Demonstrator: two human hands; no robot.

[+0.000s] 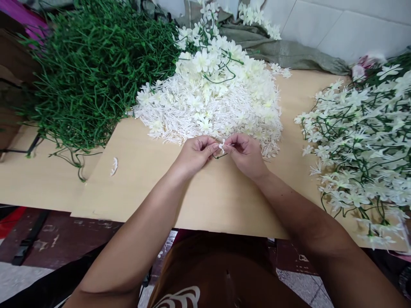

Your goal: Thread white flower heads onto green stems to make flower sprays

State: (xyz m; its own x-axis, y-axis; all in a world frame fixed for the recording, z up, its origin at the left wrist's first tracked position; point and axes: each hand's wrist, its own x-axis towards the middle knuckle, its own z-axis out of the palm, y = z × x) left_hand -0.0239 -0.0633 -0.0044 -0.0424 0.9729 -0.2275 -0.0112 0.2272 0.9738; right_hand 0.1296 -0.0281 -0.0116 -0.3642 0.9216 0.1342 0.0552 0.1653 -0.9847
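My left hand (195,153) and my right hand (244,153) meet over the middle of the pale wooden board (154,179), fingers pinched together. Between the fingertips is a small white artificial flower (222,146), and a thin green stem (219,155) curls just beneath it. The left fingers pinch the stem and flower from the left. My right thumb and forefinger pinch the flower's other side. Just behind the hands lies a big heap of loose white flower heads (218,98).
A large pile of bare green stems (93,68) fills the back left. Finished stems with white flowers (362,141) are stacked at the right. One stray white petal piece (114,166) lies on the board at the left. Grey cloth (289,53) lies behind.
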